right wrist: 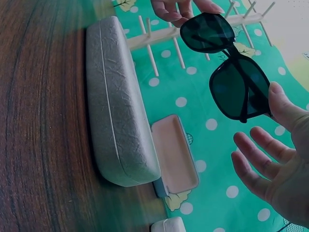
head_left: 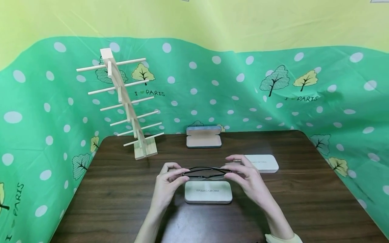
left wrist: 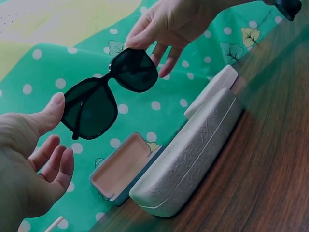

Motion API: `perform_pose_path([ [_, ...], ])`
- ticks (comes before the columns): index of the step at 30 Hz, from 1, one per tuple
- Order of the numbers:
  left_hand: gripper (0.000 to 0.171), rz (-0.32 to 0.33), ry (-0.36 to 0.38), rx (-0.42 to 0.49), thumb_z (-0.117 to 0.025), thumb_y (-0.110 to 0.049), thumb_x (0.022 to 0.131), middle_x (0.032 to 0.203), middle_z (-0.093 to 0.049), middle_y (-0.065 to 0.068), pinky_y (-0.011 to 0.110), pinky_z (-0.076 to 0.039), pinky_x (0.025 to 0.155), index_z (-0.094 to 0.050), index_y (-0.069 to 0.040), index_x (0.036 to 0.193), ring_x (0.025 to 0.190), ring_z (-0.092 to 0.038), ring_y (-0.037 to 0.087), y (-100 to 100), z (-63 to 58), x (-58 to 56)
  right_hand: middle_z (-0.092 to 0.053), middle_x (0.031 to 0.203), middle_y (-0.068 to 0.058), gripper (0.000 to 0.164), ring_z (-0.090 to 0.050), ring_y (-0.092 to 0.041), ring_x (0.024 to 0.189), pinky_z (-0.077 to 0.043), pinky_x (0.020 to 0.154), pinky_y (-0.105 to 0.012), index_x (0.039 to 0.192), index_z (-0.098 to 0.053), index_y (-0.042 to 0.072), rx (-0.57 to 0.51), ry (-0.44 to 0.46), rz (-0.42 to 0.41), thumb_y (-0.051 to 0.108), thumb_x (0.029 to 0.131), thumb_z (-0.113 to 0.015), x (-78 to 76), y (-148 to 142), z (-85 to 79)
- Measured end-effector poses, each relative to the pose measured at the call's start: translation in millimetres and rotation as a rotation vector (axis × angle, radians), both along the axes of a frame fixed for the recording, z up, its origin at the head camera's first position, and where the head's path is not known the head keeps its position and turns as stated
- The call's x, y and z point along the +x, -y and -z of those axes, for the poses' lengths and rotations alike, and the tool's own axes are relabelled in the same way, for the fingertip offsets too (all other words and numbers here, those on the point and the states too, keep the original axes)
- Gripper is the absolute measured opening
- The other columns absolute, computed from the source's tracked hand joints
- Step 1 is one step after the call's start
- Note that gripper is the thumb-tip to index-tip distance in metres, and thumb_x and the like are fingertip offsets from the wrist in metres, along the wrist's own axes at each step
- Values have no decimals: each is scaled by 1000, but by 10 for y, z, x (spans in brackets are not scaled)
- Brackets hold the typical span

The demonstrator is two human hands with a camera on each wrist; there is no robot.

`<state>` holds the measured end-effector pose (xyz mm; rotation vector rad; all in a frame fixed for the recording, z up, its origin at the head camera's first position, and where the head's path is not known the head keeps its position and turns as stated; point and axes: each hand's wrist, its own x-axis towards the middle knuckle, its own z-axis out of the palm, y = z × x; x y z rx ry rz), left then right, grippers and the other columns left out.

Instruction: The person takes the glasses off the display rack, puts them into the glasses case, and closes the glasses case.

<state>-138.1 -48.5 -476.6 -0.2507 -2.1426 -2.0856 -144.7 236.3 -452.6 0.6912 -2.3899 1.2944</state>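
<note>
A pair of black sunglasses (head_left: 206,177) with dark lenses is held up between both hands, above a closed pale glasses case (head_left: 208,194) printed with small lettering. My left hand (head_left: 165,185) pinches one end of the frame between thumb and fingers. At the opposite end, my right hand (head_left: 251,180) pinches the frame, its other fingers spread away. Both wrist views show the large lenses (left wrist: 91,111), and the temples appear folded behind them (right wrist: 241,87). The case underneath has a creased surface (right wrist: 118,106) and touches neither hand.
Behind my right hand lies another closed pale case (head_left: 264,163). An open case (head_left: 203,141) with a pinkish lining stands at the table's back edge. A wooden rack (head_left: 130,108) with several pegs rises at the back left. Patterned green cloth (head_left: 212,91) hangs behind the brown table (head_left: 112,202).
</note>
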Motion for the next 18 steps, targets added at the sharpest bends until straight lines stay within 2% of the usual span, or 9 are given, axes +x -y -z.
perform_pose_path([
  [5,20,-28,25,7,-84,-2,81,115,-56,7,17,-56,77,-81,-3,100,92,-63,6,10,-32,-1,-63,127,-2,27,-61,-18,115,-47,87,-12,109,-79,19,4,32,-6,3,87,-78,-4,-2,8],
  [11,20,-10,25,-63,-86,-9,81,119,-58,11,18,-54,76,-82,-8,101,91,-65,9,12,-100,-90,-62,128,-3,25,-60,-9,114,-48,88,-10,109,-79,18,8,56,-8,3,89,-76,-49,-38,-20],
  [15,18,4,42,-112,-86,-12,82,120,-58,8,19,-55,77,-82,-11,99,87,-68,10,39,-151,-155,-61,131,-8,21,-62,-4,110,-52,89,-15,110,-79,17,14,112,-29,6,92,-75,-115,-61,-61],
  [18,17,18,61,-145,-86,-15,83,121,-58,6,21,-55,79,-83,-13,99,88,-69,12,52,-191,-201,-60,134,-10,18,-65,-9,109,-57,91,-23,110,-79,18,40,164,-38,10,94,-73,-165,-92,-105],
])
